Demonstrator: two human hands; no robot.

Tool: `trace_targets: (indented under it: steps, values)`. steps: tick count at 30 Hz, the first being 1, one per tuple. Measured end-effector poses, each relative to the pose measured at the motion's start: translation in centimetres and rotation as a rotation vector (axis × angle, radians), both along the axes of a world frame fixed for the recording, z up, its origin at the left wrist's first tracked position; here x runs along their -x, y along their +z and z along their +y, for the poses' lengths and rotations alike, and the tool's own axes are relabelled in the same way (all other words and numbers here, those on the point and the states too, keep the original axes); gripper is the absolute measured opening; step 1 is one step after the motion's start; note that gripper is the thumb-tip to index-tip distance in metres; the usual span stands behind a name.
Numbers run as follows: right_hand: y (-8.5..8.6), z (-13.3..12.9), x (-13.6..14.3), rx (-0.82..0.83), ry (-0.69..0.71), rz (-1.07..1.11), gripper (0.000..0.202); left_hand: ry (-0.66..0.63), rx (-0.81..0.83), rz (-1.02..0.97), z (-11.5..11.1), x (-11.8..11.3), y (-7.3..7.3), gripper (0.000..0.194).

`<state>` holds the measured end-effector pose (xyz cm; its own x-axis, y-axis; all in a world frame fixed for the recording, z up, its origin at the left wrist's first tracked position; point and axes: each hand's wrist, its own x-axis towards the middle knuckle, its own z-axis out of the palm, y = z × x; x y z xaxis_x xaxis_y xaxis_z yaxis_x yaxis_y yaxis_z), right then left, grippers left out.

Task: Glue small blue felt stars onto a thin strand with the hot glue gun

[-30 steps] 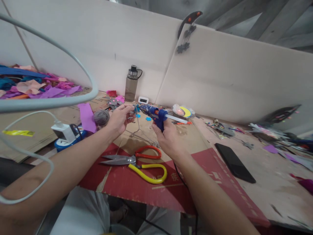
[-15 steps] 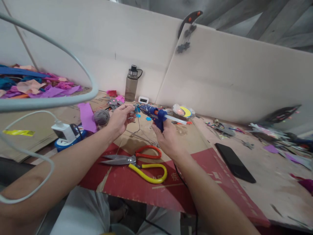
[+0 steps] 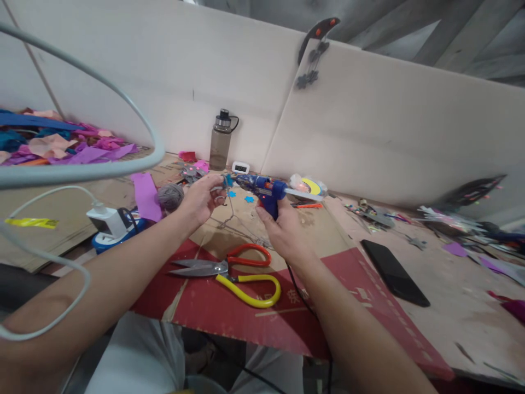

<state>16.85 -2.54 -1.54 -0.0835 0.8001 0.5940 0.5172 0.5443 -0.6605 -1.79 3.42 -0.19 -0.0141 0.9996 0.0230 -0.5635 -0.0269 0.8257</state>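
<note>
Pinched between the fingers of my left hand [image 3: 205, 200] is a small blue felt flower [image 3: 228, 180]. A strand of grey yarn [image 3: 232, 210] hangs from it down to the cardboard. My right hand [image 3: 283, 227] is wrapped round the handle of a blue glue gun [image 3: 268, 200], a pale glue stick [image 3: 299, 194] poking out of its back. The gun's nozzle points left, close beside the flower. Two more blue felt flowers [image 3: 249, 200] lie on the cardboard behind the hands. Below them rest scissors [image 3: 248, 279] with one red and one yellow handle.
A ball of grey yarn [image 3: 170, 197] and a purple felt strip [image 3: 147, 200] lie at the left, near a white plug adapter [image 3: 107, 221]. A water bottle [image 3: 220, 142] stands at the back. At the right lies a black phone [image 3: 394, 272]. A pale cable loop [image 3: 135, 106] crosses the upper left.
The glue gun has moved slightly right, away from the fingers of my left hand, and turned more level. The blue flower in my left hand now shows more plainly.
</note>
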Motion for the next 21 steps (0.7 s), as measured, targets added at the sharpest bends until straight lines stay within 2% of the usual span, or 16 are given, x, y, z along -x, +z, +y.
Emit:
trace_targets:
  steps: [5,8,14,21]
  values:
    - [-0.3,0.7,-0.1,0.291,0.282,0.496,0.024,-0.011,0.126,-0.097,0.1,0.0,0.4,0.012]
    - [-0.3,1.0,-0.2,0.352,0.391,0.681,0.026,-0.022,0.129,-0.098,0.1,-0.1,0.4,0.01]
    - [-0.6,1.2,-0.3,0.342,0.354,0.565,0.024,-0.038,0.076,-0.035,-0.3,-0.2,0.4,0.006]
    - [-0.5,1.1,-0.3,0.268,0.227,0.386,0.02,-0.019,0.062,0.007,-0.3,-0.2,0.3,0.008]
